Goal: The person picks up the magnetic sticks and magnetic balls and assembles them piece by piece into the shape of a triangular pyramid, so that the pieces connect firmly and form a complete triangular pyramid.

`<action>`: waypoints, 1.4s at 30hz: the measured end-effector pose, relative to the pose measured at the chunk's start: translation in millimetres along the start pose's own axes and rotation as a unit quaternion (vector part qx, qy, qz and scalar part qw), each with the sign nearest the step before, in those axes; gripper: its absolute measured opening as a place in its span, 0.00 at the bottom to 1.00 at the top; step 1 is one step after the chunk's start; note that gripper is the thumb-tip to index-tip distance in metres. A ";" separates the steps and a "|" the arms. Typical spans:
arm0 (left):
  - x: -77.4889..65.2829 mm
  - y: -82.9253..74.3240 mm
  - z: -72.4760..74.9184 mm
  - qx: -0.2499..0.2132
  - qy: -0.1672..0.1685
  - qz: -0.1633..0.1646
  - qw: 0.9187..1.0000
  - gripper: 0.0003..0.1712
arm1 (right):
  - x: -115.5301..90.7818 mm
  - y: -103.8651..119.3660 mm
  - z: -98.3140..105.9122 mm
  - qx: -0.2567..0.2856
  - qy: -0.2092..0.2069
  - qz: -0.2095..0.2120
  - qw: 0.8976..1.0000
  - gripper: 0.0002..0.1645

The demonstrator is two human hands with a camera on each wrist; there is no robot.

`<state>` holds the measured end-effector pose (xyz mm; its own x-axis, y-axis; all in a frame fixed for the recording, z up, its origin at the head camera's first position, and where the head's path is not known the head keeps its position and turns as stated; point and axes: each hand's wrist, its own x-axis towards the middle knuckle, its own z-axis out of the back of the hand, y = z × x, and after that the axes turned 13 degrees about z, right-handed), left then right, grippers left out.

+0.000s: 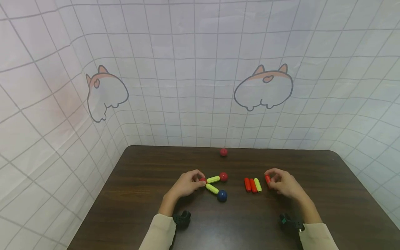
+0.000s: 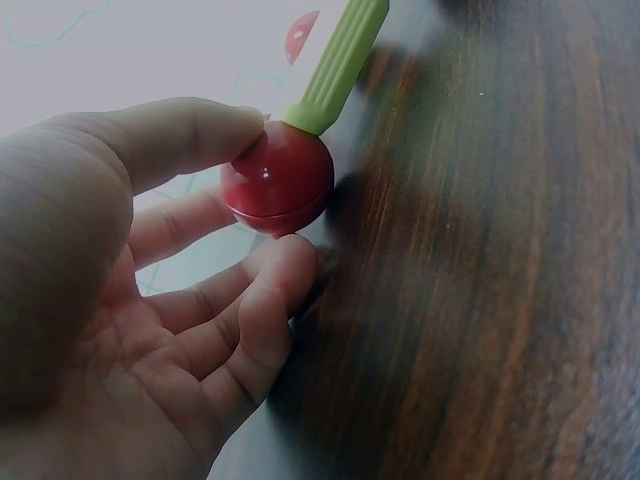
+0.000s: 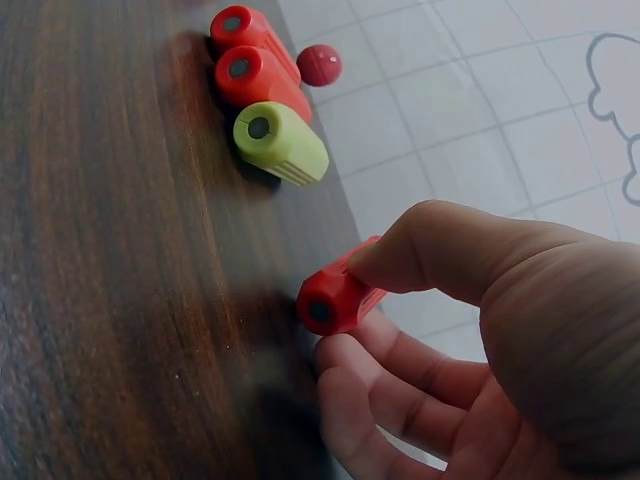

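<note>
My left hand [image 1: 185, 184] pinches a red ball [image 2: 280, 178] between thumb and fingers. From this ball two yellow-green magnetic rods spread in a V: the upper rod [image 1: 213, 179] ends at a second red ball [image 1: 223, 176], the lower rod [image 1: 212, 189] at a blue ball [image 1: 222, 196]. Over on the right, my right hand [image 1: 286, 184] holds a red magnetic rod [image 3: 338, 298] between thumb and fingers, its dark round end showing. Just left of that hand, two red rods [image 1: 250, 185] and one yellow-green rod [image 1: 257, 185] lie side by side.
A loose red ball [image 1: 223, 152] sits near the far edge of the dark wooden table [image 1: 150, 163]. Behind and beside the table hangs a white grid-patterned cloth [image 1: 187, 86] with cartoon animal prints. Dark cameras are strapped at both wrists.
</note>
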<state>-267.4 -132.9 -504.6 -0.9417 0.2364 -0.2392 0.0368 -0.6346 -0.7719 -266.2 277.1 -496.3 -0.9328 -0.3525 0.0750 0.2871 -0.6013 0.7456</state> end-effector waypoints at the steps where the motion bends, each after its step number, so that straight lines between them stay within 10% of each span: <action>1: 0.1 0.2 0.0 0.000 0.000 0.000 1.000 0.13 | -0.2 -0.3 0.1 0.001 -0.002 0.003 1.000 0.23; 42: -0.9 -0.1 -0.6 -0.008 0.005 0.000 1.000 0.13 | 12.1 43.3 -23.4 0.111 -0.040 0.134 0.984 0.21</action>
<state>-266.3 -132.6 -504.6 -0.9386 0.2437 -0.2441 0.0417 -0.6222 -0.7817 -260.0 230.0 -478.6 -0.8471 -0.4135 0.3339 0.4787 -0.3205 0.8174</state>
